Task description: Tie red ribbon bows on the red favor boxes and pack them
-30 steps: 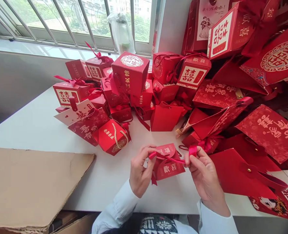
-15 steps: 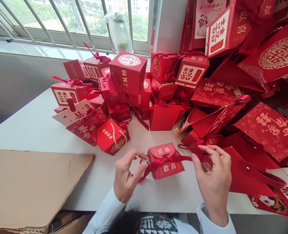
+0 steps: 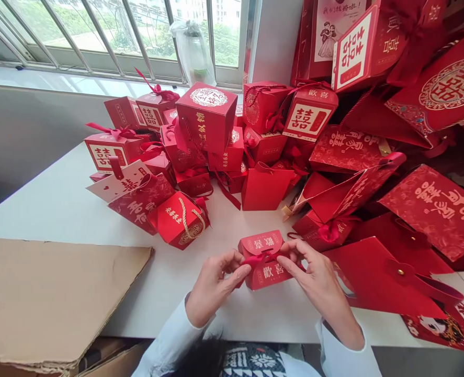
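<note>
A small red gift box [image 3: 266, 259] with gold characters stands on the white table [image 3: 59, 204] right in front of me. A red ribbon [image 3: 257, 258] crosses its top. My left hand [image 3: 212, 285] pinches the ribbon at the box's left side. My right hand [image 3: 314, 280] pinches the ribbon at the box's right side, fingers bent and closed over it. Both hands touch the box.
A big heap of red gift boxes [image 3: 208, 118] and red paper bags [image 3: 436, 209] fills the far and right side of the table. A flat brown cardboard sheet [image 3: 51, 298] lies at the near left. A window [image 3: 98, 31] with a plastic-wrapped bottle [image 3: 194, 52] is behind.
My hands had spread apart, pulling the ribbon ends out wide. They have now come back together at the top of the small box, gripping the ribbon close to it.
</note>
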Available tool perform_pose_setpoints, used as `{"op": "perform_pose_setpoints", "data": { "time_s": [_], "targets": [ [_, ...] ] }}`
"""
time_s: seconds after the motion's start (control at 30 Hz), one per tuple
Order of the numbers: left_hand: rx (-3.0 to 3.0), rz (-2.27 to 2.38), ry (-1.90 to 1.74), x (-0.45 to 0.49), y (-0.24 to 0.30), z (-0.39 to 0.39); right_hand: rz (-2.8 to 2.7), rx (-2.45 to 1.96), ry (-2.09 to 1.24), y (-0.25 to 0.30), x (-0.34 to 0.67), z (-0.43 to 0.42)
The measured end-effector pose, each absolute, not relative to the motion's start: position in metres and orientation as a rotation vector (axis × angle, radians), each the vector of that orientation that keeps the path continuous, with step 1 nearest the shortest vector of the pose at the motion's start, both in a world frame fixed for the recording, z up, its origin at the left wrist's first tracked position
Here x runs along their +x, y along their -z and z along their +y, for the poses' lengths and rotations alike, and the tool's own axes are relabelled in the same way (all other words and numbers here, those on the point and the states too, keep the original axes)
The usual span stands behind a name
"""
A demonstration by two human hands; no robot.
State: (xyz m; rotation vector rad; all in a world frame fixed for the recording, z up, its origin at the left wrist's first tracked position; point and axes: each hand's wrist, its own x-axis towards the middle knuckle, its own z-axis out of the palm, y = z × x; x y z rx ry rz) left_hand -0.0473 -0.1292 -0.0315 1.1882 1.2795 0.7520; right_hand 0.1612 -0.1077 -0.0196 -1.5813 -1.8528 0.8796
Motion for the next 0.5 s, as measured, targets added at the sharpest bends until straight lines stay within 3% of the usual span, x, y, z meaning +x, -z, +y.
{"op": "perform_pose_setpoints", "data": {
  "time_s": [0.5],
  "targets": [
    [0.882, 1.134, -0.791, -0.053, 0.047, -0.117, -1.977, -1.549, -0.582, 0.014, 0.156, -0.114]
  ]
}}
